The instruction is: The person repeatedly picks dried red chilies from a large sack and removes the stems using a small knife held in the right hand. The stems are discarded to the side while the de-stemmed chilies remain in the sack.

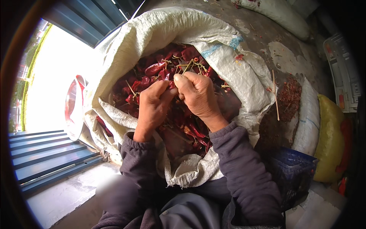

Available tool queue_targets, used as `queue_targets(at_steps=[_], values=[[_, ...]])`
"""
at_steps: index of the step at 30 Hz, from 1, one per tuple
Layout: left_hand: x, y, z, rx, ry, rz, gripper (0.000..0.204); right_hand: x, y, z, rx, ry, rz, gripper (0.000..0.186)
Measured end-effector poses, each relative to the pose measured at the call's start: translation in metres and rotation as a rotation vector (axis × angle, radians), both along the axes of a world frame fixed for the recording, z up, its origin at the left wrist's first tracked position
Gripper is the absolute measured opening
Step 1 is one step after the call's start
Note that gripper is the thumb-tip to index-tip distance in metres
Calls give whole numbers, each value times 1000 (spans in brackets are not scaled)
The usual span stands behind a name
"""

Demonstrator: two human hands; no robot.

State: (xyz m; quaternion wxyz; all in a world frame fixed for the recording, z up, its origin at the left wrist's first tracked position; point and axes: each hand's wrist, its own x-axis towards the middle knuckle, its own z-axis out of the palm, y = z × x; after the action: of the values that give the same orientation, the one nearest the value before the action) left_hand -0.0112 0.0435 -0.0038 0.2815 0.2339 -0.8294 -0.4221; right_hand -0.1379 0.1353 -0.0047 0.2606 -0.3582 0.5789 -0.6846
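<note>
A large white woven sack point(160, 23) stands open before me, its rim rolled outward, with many dried red chili peppers point(154, 69) and their pale stems inside. Over the sack's mouth my two hands meet. My left hand point(153, 108) is closed in a pinch, and a bit of red chili shows at its fingertips. Beside it, my right hand point(200, 95) is closed too, thumb against the curled fingers, with thin yellowish stems point(187, 67) sticking up just past the thumb. The fingers hide most of what lies between the hands.
A dark blue plastic crate point(291, 168) sits at my right, near a white sack point(307, 118) and a yellow sack point(328, 137). Reddish scraps point(288, 95) are heaped on the floor. Another full sack point(282, 15) lies at the back right. Blue corrugated metal panels point(49, 154) border the bright opening at left.
</note>
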Motion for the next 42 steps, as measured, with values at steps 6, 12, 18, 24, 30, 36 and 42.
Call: queue_targets(at_steps=[6, 12, 18, 24, 30, 36, 42], values=[[-1, 7, 6, 555, 121, -32, 21, 4, 4, 8, -71, -591, 128, 39], [-4, 4, -9, 578, 267, -75, 10, -2, 3, 14, -100, -513, 169, 40], [-4, 4, 2, 739, 225, 0, 17, -36, 15, 27, 82, 189, -115, 38], [-7, -11, -1, 770, 308, 54, 24, -37, 41, 17, 374, 1282, -467, 20], [-28, -33, 8, 668, 331, 30, 31, -26, 66, -5, 778, 1133, -233, 22], [-44, -57, 7, 690, 389, -27, 25, -29, 66, 0, 761, 988, 6, 44], [-42, -64, 0, 725, 325, -29, 21, -26, 64, 6, 765, 674, 47, 59]])
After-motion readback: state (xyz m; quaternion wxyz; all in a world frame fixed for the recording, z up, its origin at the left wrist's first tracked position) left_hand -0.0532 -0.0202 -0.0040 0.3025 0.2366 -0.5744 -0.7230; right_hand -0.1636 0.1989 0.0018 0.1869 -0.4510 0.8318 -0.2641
